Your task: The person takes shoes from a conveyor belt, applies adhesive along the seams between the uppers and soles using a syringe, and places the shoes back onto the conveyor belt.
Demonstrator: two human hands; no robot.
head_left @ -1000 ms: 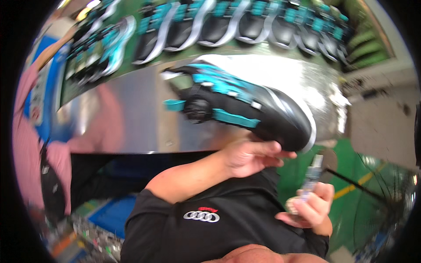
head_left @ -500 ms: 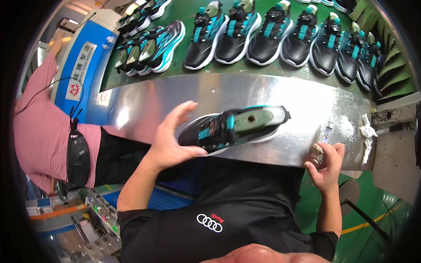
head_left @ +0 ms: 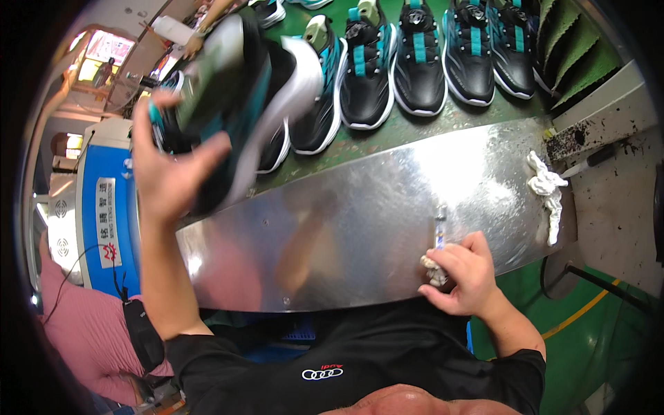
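Observation:
At the upper left, a black, teal and green sneaker [head_left: 242, 131] with a white sole is raised and blurred by motion. My left hand [head_left: 169, 176] is closed on it, with the thumb across its near side. My right hand [head_left: 463, 273] is low over the right part of the metal tabletop [head_left: 346, 221]. Its bent fingers pinch a crumpled whitish wad [head_left: 434, 271]. From beside that wad a slim, clear tube-like piece [head_left: 440, 225] with blue marks points away from me; whether the fingers hold it too is unclear.
Several matching sneakers [head_left: 418, 69] stand in a row on the green surface [head_left: 408, 131] behind the metal top. A knotted white cloth [head_left: 546, 183] lies at its right end, beside a dark-handled tool [head_left: 598, 158]. Left are a blue machine [head_left: 124, 200] and a person in pink [head_left: 90, 325].
The sneaker has left the metal tabletop and moved up and left with my left hand. My right hand still pinches the wad. The whole view has shifted and turned.

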